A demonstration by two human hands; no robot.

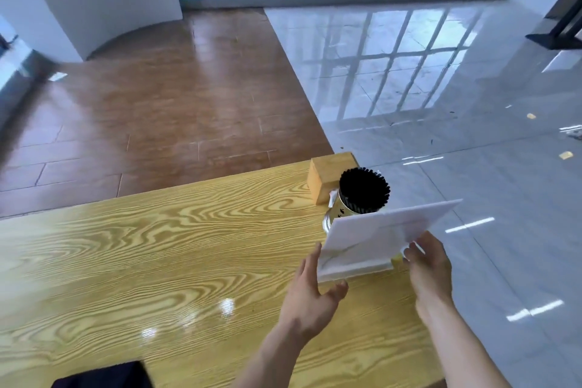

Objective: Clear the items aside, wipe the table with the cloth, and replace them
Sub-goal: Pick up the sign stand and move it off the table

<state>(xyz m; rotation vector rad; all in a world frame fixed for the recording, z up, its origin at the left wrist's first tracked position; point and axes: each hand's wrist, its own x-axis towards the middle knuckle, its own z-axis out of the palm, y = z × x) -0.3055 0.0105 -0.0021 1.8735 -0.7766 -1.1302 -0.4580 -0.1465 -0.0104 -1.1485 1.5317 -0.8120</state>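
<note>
Head view: the white acrylic sign stand (378, 236) sits at the table (157, 246) corner's right edge beside the chopstick canister (362, 195), right hand (430, 264) fingers pinching its side, left hand (310, 290) open alongside — light, stiff, slick, best held by both edges.

the white sign (384, 239) hides the lower body of the metal cup (346, 205) behind it, and its own base is partly behind the left hand (310, 296). a dark object (104, 375) on the worktop (157, 261) is cut off by the bottom edge, possibly a cloth. both forearms leave the frame below. the right hand's (428, 264) fingertips (409, 250) are blurred against the sign.
</note>
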